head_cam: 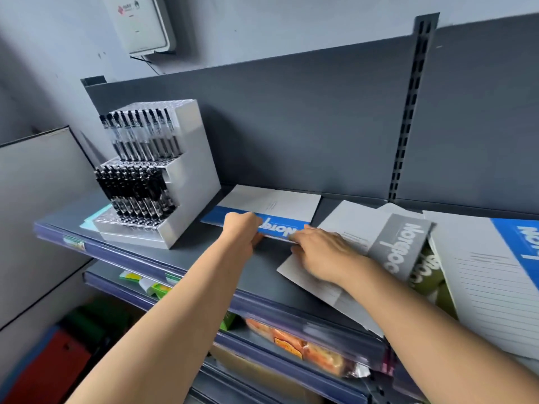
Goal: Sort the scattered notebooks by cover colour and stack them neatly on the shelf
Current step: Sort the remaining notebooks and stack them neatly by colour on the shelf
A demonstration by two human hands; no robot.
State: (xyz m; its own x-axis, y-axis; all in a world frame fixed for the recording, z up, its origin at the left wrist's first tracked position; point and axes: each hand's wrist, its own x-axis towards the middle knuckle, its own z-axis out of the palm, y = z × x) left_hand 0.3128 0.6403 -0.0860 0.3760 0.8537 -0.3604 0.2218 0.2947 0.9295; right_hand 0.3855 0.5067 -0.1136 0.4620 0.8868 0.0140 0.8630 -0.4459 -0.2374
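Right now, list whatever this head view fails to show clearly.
All in the head view:
- Blue-banded notebook: its printed word is partly covered by the left hand and the right hand.
- Right hand's hold: its fingertips are hidden, so grip or mere touch is unclear.
- Green notebook: mostly under the grey notebook.
- Far-right blue notebook: cut by the frame edge.
- Lower-shelf packets: blurred.

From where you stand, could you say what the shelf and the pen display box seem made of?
The shelf looks like painted sheet metal: matt dark grey, slotted upright behind. The pen display box seems card or plastic: white sides, glinting tiers.
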